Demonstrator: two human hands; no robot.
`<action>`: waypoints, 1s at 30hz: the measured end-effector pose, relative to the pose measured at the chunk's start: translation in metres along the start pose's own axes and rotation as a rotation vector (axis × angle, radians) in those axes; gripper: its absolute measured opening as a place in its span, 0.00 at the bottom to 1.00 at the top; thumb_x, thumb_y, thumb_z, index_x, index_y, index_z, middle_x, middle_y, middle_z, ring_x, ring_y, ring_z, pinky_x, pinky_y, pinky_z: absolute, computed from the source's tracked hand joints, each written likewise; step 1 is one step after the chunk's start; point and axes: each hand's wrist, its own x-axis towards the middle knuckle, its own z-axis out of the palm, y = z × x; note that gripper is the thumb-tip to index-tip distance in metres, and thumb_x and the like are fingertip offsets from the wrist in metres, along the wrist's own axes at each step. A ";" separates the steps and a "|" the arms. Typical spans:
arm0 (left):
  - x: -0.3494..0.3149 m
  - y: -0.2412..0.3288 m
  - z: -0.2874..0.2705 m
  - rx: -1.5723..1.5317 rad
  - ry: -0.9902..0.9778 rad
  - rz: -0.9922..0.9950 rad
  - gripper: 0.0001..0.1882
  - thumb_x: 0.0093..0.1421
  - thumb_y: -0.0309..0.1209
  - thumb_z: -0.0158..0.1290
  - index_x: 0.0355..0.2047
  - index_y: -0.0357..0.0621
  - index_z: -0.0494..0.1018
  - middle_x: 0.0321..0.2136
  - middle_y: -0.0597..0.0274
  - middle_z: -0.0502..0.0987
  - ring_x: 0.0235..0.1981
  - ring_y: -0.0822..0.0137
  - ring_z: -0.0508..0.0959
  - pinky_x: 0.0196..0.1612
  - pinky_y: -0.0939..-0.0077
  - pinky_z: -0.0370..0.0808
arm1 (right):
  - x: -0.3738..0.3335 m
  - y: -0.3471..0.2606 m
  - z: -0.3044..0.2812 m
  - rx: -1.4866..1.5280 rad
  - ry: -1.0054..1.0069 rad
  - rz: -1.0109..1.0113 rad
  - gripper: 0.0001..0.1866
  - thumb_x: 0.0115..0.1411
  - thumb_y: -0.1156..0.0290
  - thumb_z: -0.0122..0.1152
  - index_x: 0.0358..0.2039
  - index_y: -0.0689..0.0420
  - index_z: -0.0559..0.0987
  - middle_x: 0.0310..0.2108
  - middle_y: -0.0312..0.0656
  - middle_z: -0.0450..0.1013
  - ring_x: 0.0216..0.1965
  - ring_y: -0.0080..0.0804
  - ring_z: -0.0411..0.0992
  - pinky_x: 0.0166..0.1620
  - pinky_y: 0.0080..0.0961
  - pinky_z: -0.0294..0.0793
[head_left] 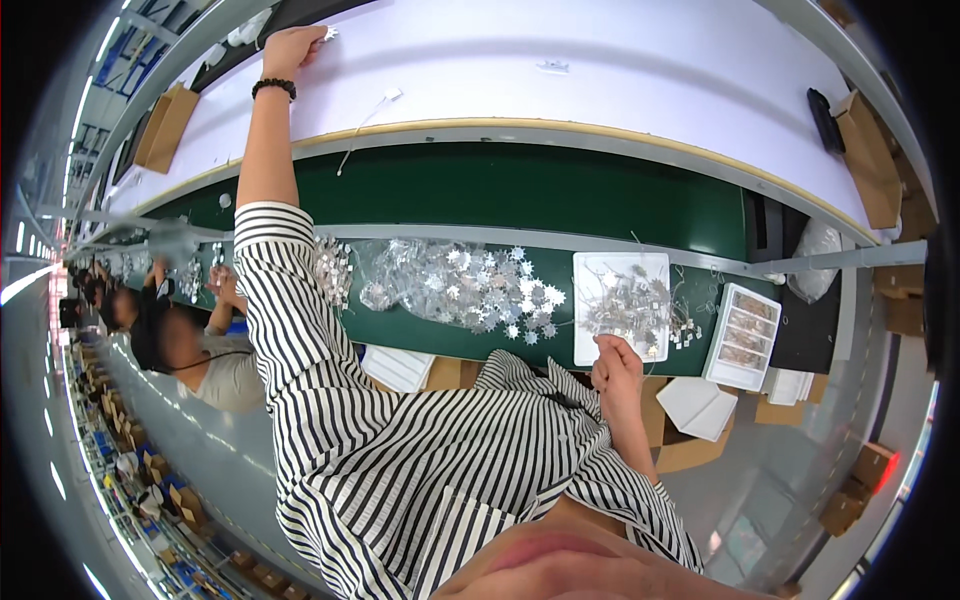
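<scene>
My left hand [291,54] reaches up over the white shelf, its fingers closed on a small silver snowflake-shaped piece [330,34]. Low in front of me, my right hand [619,373] is at the near edge of a white tray [582,275], fingers pinched together; whatever they hold is too small to make out. That tray holds a tangle of silvery pieces and thin strings. To its left, a pile of silver snowflake-shaped pieces [510,290] lies on the green table [470,346], partly in or beside clear plastic.
On the shelf [660,70] lie a white tag with a string [391,96] and a small clear item [553,67]. A compartment tray [765,306] stands right. Small square pieces [333,270] lie near my left sleeve. Co-workers [205,360] sit left. The shelf's front edge overhangs the table.
</scene>
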 end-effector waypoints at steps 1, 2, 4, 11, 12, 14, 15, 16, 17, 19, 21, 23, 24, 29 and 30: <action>0.012 -0.003 0.003 -0.022 0.038 0.019 0.12 0.58 0.32 0.60 0.39 0.38 0.83 0.29 0.65 0.80 0.27 0.73 0.77 0.33 0.84 0.75 | -0.001 0.004 0.001 0.017 0.014 0.000 0.07 0.67 0.75 0.54 0.44 0.61 0.77 0.15 0.27 0.56 0.15 0.13 0.47 0.17 0.13 0.44; 0.024 -0.005 0.006 -0.045 0.077 0.038 0.12 0.57 0.33 0.60 0.37 0.38 0.83 0.26 0.66 0.80 0.24 0.74 0.76 0.32 0.86 0.75 | -0.001 0.007 0.001 0.034 0.025 -0.001 0.07 0.67 0.75 0.54 0.44 0.61 0.77 0.15 0.27 0.56 0.15 0.13 0.47 0.17 0.13 0.44; 0.044 -0.010 0.010 -0.079 0.130 0.072 0.12 0.56 0.35 0.61 0.35 0.39 0.84 0.23 0.67 0.79 0.21 0.75 0.75 0.30 0.88 0.73 | -0.002 0.014 0.003 0.087 0.055 0.012 0.07 0.67 0.75 0.53 0.43 0.61 0.77 0.15 0.27 0.56 0.15 0.13 0.47 0.18 0.13 0.44; 0.095 -0.038 -0.010 0.000 0.117 0.238 0.13 0.55 0.38 0.61 0.36 0.44 0.85 0.25 0.69 0.82 0.19 0.75 0.77 0.35 0.84 0.74 | 0.000 0.023 0.013 0.106 0.088 -0.023 0.07 0.67 0.74 0.53 0.41 0.61 0.78 0.15 0.27 0.57 0.15 0.13 0.48 0.17 0.14 0.47; 0.091 -0.039 -0.013 -0.049 0.097 0.253 0.12 0.55 0.38 0.61 0.36 0.45 0.85 0.26 0.69 0.82 0.18 0.74 0.77 0.36 0.83 0.74 | 0.001 0.023 0.015 0.095 0.083 -0.014 0.07 0.67 0.74 0.53 0.41 0.61 0.78 0.15 0.27 0.57 0.15 0.13 0.48 0.17 0.14 0.47; 0.058 -0.041 -0.033 0.267 0.275 0.815 0.12 0.58 0.33 0.57 0.41 0.45 0.82 0.33 0.67 0.81 0.28 0.71 0.77 0.39 0.80 0.74 | -0.001 0.024 0.020 0.037 0.092 -0.027 0.07 0.67 0.75 0.53 0.41 0.61 0.78 0.15 0.28 0.59 0.15 0.14 0.49 0.17 0.14 0.47; 0.033 -0.040 -0.035 0.196 0.370 0.793 0.11 0.58 0.33 0.56 0.39 0.44 0.81 0.32 0.67 0.81 0.26 0.72 0.76 0.38 0.80 0.74 | -0.002 0.025 0.021 0.026 0.076 -0.026 0.07 0.67 0.75 0.53 0.41 0.60 0.79 0.16 0.29 0.60 0.15 0.14 0.50 0.18 0.15 0.48; 0.001 -0.041 -0.032 0.079 0.460 0.739 0.10 0.58 0.32 0.56 0.38 0.44 0.81 0.31 0.67 0.80 0.25 0.72 0.75 0.36 0.80 0.73 | -0.004 0.026 0.022 0.025 0.076 -0.006 0.07 0.67 0.75 0.53 0.41 0.60 0.79 0.16 0.30 0.61 0.15 0.15 0.51 0.18 0.15 0.49; -0.036 -0.041 -0.026 -0.072 0.535 0.679 0.09 0.58 0.32 0.55 0.37 0.44 0.80 0.30 0.66 0.79 0.24 0.72 0.74 0.35 0.81 0.72 | -0.005 0.028 0.022 -0.027 0.097 0.026 0.08 0.67 0.75 0.52 0.42 0.60 0.79 0.16 0.30 0.62 0.16 0.15 0.52 0.18 0.15 0.50; -0.116 -0.041 -0.015 -0.297 0.660 0.651 0.07 0.58 0.30 0.54 0.35 0.44 0.78 0.28 0.66 0.78 0.21 0.72 0.72 0.32 0.81 0.71 | -0.007 0.033 0.021 -0.016 0.025 -0.027 0.08 0.67 0.75 0.52 0.42 0.60 0.78 0.17 0.30 0.61 0.17 0.15 0.52 0.20 0.14 0.49; -0.190 -0.042 0.000 -0.388 0.721 0.662 0.05 0.58 0.29 0.53 0.33 0.44 0.77 0.26 0.65 0.77 0.18 0.73 0.70 0.29 0.81 0.70 | -0.008 0.039 0.021 -0.030 0.027 0.004 0.08 0.67 0.75 0.53 0.42 0.61 0.78 0.17 0.30 0.60 0.17 0.15 0.51 0.20 0.14 0.48; -0.255 -0.058 0.037 -0.446 0.674 0.586 0.04 0.58 0.28 0.52 0.30 0.43 0.76 0.24 0.64 0.76 0.16 0.73 0.68 0.26 0.81 0.68 | -0.008 0.043 0.022 -0.019 0.034 0.037 0.07 0.66 0.76 0.54 0.41 0.62 0.78 0.17 0.30 0.60 0.17 0.15 0.51 0.20 0.14 0.47; -0.286 -0.077 0.073 -0.379 0.565 0.514 0.03 0.58 0.27 0.52 0.29 0.43 0.75 0.23 0.64 0.75 0.14 0.73 0.67 0.25 0.82 0.67 | -0.007 0.044 0.022 -0.043 0.050 0.068 0.07 0.66 0.76 0.54 0.41 0.62 0.78 0.16 0.29 0.60 0.16 0.15 0.51 0.20 0.14 0.48; -0.398 -0.189 0.246 -0.320 -0.280 -0.258 0.10 0.62 0.31 0.56 0.41 0.45 0.81 0.33 0.65 0.82 0.27 0.74 0.75 0.30 0.82 0.72 | 0.001 0.038 0.020 -0.139 0.055 0.072 0.05 0.66 0.75 0.54 0.38 0.62 0.78 0.16 0.29 0.61 0.16 0.14 0.51 0.19 0.13 0.47; -0.412 -0.209 0.273 -0.156 -0.294 -0.164 0.11 0.59 0.34 0.59 0.41 0.45 0.82 0.35 0.63 0.83 0.29 0.71 0.77 0.33 0.78 0.75 | 0.001 0.035 0.017 -0.153 0.069 0.077 0.05 0.66 0.75 0.54 0.38 0.62 0.78 0.16 0.29 0.61 0.16 0.14 0.51 0.19 0.13 0.47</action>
